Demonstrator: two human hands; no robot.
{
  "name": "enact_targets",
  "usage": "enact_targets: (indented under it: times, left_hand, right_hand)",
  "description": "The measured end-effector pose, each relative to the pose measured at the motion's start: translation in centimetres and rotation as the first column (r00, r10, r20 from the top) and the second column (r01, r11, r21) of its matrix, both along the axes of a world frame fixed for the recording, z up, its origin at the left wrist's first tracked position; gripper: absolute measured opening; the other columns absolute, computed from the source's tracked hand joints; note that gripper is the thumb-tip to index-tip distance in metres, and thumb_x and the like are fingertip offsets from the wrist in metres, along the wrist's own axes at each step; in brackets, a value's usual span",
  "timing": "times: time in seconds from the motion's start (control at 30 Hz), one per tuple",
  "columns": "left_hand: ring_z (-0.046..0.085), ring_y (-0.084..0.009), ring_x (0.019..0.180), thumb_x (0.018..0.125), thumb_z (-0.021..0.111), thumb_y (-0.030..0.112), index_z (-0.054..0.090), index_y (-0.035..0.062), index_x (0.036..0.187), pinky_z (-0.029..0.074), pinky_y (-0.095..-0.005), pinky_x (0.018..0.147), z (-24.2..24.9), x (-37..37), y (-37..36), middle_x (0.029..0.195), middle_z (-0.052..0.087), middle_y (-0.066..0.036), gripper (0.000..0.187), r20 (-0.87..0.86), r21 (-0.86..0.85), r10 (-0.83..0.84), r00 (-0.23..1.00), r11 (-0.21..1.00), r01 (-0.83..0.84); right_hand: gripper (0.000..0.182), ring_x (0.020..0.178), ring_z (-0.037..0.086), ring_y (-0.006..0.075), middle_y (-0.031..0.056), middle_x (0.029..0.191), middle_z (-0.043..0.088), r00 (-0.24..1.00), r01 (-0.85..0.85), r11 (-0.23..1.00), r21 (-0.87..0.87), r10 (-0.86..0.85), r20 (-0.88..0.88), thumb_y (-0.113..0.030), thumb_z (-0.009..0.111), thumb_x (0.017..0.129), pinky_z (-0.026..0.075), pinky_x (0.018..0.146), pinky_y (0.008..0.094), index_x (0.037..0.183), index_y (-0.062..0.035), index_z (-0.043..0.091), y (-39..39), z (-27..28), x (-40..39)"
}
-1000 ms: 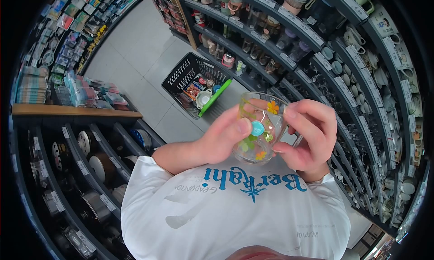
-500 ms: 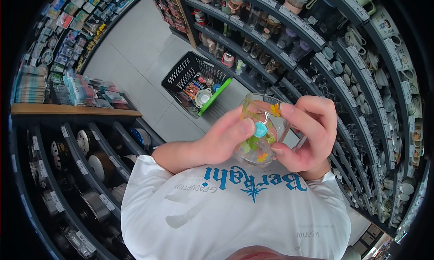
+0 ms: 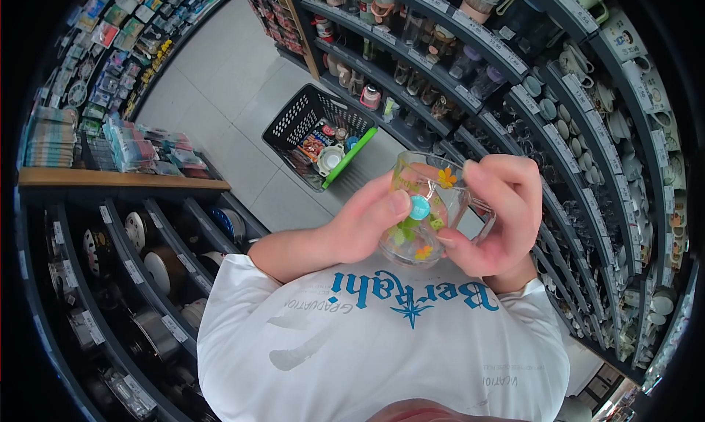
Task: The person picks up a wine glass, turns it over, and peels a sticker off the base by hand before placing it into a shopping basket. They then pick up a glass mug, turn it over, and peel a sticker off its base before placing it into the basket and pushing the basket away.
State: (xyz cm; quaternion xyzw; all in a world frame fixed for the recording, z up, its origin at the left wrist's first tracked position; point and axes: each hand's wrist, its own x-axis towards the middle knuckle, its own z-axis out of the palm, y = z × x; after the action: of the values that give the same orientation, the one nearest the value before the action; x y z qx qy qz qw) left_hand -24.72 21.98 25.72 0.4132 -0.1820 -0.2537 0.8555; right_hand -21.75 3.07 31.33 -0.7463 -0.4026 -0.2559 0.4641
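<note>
A clear glass mug with orange flowers, green leaf prints and a round blue sticker is held up in front of my chest. My left hand is closed round its left side, with the thumb beside the sticker. My right hand grips the mug on the handle side, its fingers bent and the thumb against the glass. The handle shows partly between those fingers. My left fingers show only dimly through the glass.
A black shopping basket with a green handle stands on the grey floor, holding several packaged goods and a white dish. Shelves of cups and mugs curve along the right. Pots and pans line the left shelves, below packaged goods.
The mug has tilted or turned very slightly and its sticker has shifted a little left. My right fingers have moved slightly, so more of the handle shows. The surroundings stay the same.
</note>
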Motion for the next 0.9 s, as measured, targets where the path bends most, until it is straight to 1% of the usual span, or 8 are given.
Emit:
enact_targets:
  times: [0.17, 0.27, 0.43, 0.53, 0.63, 0.8, 0.87, 0.9]
  left_hand:
    - [0.064, -0.0237, 0.098, 0.088, 0.046, 0.07, 0.036, -0.0017, 0.136, 0.051, -0.0331, 0.084, 0.1, 0.2, -0.1, 0.106, 0.062, -0.016, 0.087, -0.011, 0.106, 0.008, 1.0, 0.994, -0.007]
    - [0.056, -0.0152, 0.105, 0.097, 0.044, 0.052, 0.037, -0.0006, 0.136, 0.044, -0.0309, 0.093, -1.3, 0.3, 0.2, 0.112, 0.06, -0.01, 0.066, 0.014, -0.004, -0.015, 1.0, 1.0, 0.015]
    - [0.059, -0.0259, 0.108, 0.092, 0.052, 0.051, 0.033, -0.0005, 0.137, 0.05, -0.0408, 0.092, -3.1, 0.8, 1.1, 0.114, 0.059, -0.015, 0.071, -0.159, -0.186, -0.027, 0.987, 0.983, -0.003]
    - [0.06, -0.0308, 0.107, 0.089, 0.056, 0.05, 0.033, 0.0012, 0.136, 0.052, -0.045, 0.089, -3.7, 1.3, 2.1, 0.114, 0.058, -0.018, 0.071, -0.104, -0.164, 0.022, 0.994, 0.986, -0.039]
    - [0.06, -0.0315, 0.107, 0.087, 0.059, 0.047, 0.033, 0.0042, 0.138, 0.05, -0.0428, 0.09, -5.6, 1.9, 3.1, 0.116, 0.056, -0.019, 0.071, -0.011, -0.132, 0.076, 0.997, 0.988, -0.077]
    - [0.056, -0.0277, 0.113, 0.082, 0.069, 0.038, 0.033, 0.0063, 0.141, 0.046, -0.0388, 0.092, -8.2, 2.1, 5.6, 0.118, 0.055, -0.017, 0.076, 0.122, -0.035, 0.093, 0.988, 0.995, -0.089]
    - [0.054, -0.0256, 0.115, 0.08, 0.073, 0.033, 0.033, 0.0066, 0.141, 0.045, -0.0376, 0.092, -8.5, 1.8, 6.3, 0.12, 0.055, -0.015, 0.078, 0.169, -0.003, 0.102, 0.98, 0.995, -0.103]
    - [0.053, -0.0236, 0.115, 0.078, 0.076, 0.029, 0.034, 0.0069, 0.141, 0.045, -0.0376, 0.092, -8.6, 1.8, 6.6, 0.121, 0.054, -0.013, 0.078, 0.195, 0.069, 0.052, 0.979, 0.995, -0.067]
  right_hand:
    - [0.058, 0.067, 0.046, 0.0122, 0.0121, 0.099, 0.05, 0.995, -0.081, 0.992, -0.096, 0.085, 0.045, -0.013, 0.082, 0.063, 0.037, 0.054, 0.0231, 0.115, 0.0025, 0.063, -0.5, -0.6, 0.4]
    - [0.059, 0.066, 0.045, 0.0115, 0.0127, 0.099, 0.051, 1.0, -0.003, 0.996, -0.093, 0.002, -0.003, -0.014, 0.082, 0.065, 0.037, 0.053, 0.0236, 0.117, 0.0036, 0.06, -0.2, -0.5, 0.2]
    - [0.045, 0.063, 0.044, 0.0111, 0.0122, 0.095, 0.052, 0.989, 0.071, 0.995, 0.073, -0.061, -0.138, -0.015, 0.079, 0.071, 0.037, 0.053, 0.0234, 0.107, 0.0021, 0.058, 0.3, -3.1, 0.4]
    - [0.027, 0.06, 0.044, 0.0096, 0.0111, 0.093, 0.054, 0.963, 0.072, 0.994, 0.082, -0.048, -0.264, -0.011, 0.074, 0.077, 0.037, 0.054, 0.0228, 0.094, 0.0007, 0.057, 0.5, -3.8, 0.5]
    - [0.005, 0.06, 0.042, 0.0068, 0.0058, 0.088, 0.055, 0.831, -0.023, 0.997, 0.079, 0.063, -0.553, 0.0, 0.065, 0.084, 0.036, 0.055, 0.0212, 0.087, 0.0006, 0.061, 1.0, -4.6, 0.5]
    - [0.008, 0.058, 0.042, 0.0035, -0.0028, 0.073, 0.053, 0.678, -0.157, 0.985, 0.072, 0.161, -0.718, -0.005, 0.064, 0.088, 0.032, 0.053, 0.0197, 0.095, -0.0012, 0.065, 1.1, -7.1, 1.1]
    - [0.008, 0.057, 0.041, 0.0011, -0.0061, 0.069, 0.054, 0.381, -0.2, 0.968, 0.152, 0.22, -0.898, -0.007, 0.061, 0.091, 0.031, 0.051, 0.0185, 0.095, -0.0029, 0.066, 1.0, -7.5, 1.1]
    - [0.01, 0.057, 0.042, -0.0003, -0.008, 0.068, 0.054, 0.361, -0.237, 0.963, 0.129, 0.211, -0.909, -0.011, 0.059, 0.094, 0.032, 0.05, 0.0177, 0.097, -0.0039, 0.066, 0.8, -8.5, 1.3]
